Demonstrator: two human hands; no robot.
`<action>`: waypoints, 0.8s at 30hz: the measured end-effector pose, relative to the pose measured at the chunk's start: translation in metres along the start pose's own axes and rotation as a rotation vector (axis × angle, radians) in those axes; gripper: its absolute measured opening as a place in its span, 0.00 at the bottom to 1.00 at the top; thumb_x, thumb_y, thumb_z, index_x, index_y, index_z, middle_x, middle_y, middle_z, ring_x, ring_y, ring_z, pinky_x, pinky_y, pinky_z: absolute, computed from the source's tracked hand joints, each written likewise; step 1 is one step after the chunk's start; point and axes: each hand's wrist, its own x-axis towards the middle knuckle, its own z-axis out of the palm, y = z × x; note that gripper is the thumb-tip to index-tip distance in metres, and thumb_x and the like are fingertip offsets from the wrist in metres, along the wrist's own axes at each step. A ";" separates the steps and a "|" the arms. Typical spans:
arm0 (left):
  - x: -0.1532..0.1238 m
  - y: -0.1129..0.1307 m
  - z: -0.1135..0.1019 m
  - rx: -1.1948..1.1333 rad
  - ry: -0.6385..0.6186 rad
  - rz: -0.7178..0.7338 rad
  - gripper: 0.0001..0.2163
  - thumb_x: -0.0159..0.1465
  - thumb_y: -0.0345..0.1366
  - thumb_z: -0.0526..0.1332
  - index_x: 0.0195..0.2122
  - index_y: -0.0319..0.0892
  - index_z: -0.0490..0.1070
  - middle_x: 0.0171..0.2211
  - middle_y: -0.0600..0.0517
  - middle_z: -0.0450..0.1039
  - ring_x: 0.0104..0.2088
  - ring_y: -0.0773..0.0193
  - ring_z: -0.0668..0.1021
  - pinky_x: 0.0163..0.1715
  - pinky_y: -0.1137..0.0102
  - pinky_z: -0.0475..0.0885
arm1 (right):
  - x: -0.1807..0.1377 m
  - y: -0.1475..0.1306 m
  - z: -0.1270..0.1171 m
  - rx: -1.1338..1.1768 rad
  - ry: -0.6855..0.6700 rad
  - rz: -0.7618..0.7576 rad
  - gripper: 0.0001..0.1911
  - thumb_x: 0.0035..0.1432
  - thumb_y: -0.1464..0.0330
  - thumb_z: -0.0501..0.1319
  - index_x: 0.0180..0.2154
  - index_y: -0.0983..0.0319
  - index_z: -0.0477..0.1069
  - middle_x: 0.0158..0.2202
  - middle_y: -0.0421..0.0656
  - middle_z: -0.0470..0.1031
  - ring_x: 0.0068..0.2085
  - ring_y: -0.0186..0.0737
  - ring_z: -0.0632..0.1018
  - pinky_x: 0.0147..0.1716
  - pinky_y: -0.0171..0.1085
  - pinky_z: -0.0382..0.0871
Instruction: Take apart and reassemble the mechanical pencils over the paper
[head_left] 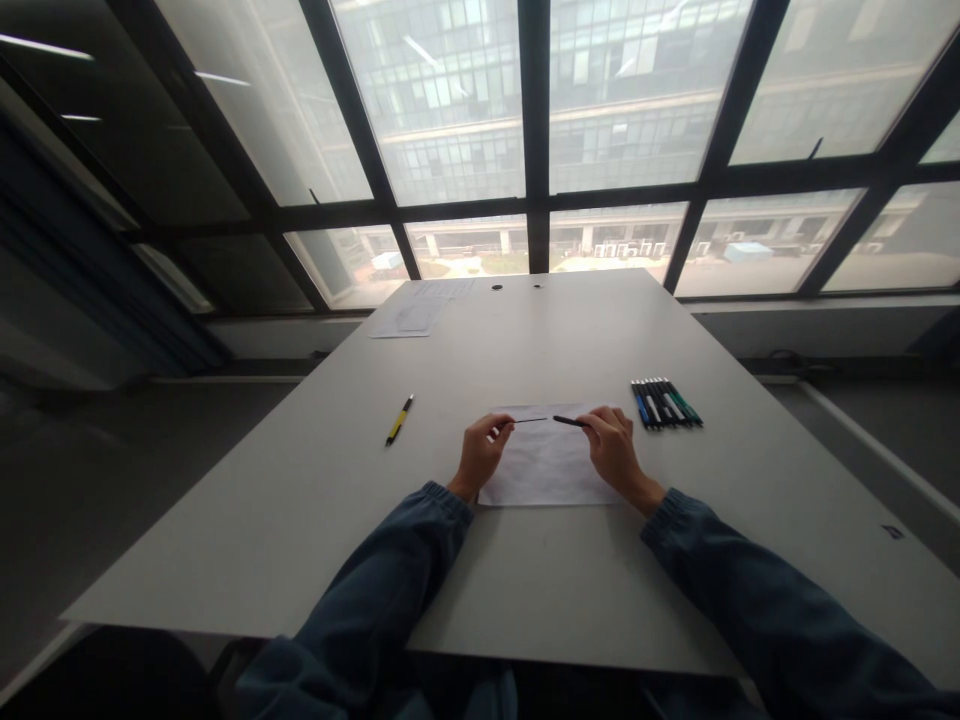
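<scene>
My left hand (480,452) pinches a thin dark rod (532,420) that looks like a pen refill, its free end pointing right. Facing it, a thicker black pen barrel (568,421) is held between the closed fingertips of my right hand (615,446). A small gap separates the tips of the two pieces. Both hands are over a white sheet of paper (551,475) lying near the table's front. The ends inside my fingers are hidden.
Several pens (666,403) lie side by side on the white table (525,590), right of the paper. A yellow and black pen (399,421) lies to the left. Printed sheets (409,312) rest at the far left corner, close to the windows.
</scene>
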 end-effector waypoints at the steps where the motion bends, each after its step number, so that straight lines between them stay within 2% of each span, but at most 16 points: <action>1: 0.000 0.001 -0.001 0.021 -0.007 0.027 0.05 0.64 0.35 0.62 0.37 0.42 0.77 0.34 0.50 0.78 0.33 0.65 0.78 0.31 0.72 0.71 | 0.000 -0.001 -0.002 -0.023 -0.007 -0.013 0.10 0.63 0.74 0.57 0.41 0.58 0.76 0.38 0.44 0.73 0.44 0.46 0.69 0.46 0.45 0.57; 9: 0.000 0.014 0.000 0.067 -0.133 0.150 0.04 0.64 0.32 0.62 0.36 0.42 0.76 0.33 0.51 0.77 0.33 0.65 0.76 0.32 0.71 0.71 | 0.000 -0.017 -0.007 -0.106 -0.110 -0.144 0.09 0.64 0.74 0.57 0.43 0.59 0.75 0.42 0.46 0.72 0.46 0.47 0.69 0.46 0.44 0.58; 15: -0.001 0.020 0.000 0.068 -0.181 0.150 0.06 0.65 0.35 0.61 0.36 0.42 0.77 0.31 0.50 0.77 0.32 0.64 0.76 0.31 0.71 0.70 | -0.001 -0.024 -0.009 -0.031 -0.176 -0.201 0.10 0.67 0.72 0.54 0.45 0.60 0.73 0.41 0.46 0.74 0.44 0.46 0.70 0.44 0.43 0.61; 24: -0.001 0.022 -0.001 0.041 -0.218 0.139 0.07 0.64 0.38 0.62 0.36 0.41 0.77 0.29 0.50 0.76 0.30 0.65 0.75 0.30 0.71 0.70 | -0.001 -0.026 -0.011 0.012 -0.200 -0.258 0.13 0.67 0.73 0.53 0.46 0.58 0.74 0.40 0.47 0.74 0.44 0.46 0.71 0.44 0.44 0.64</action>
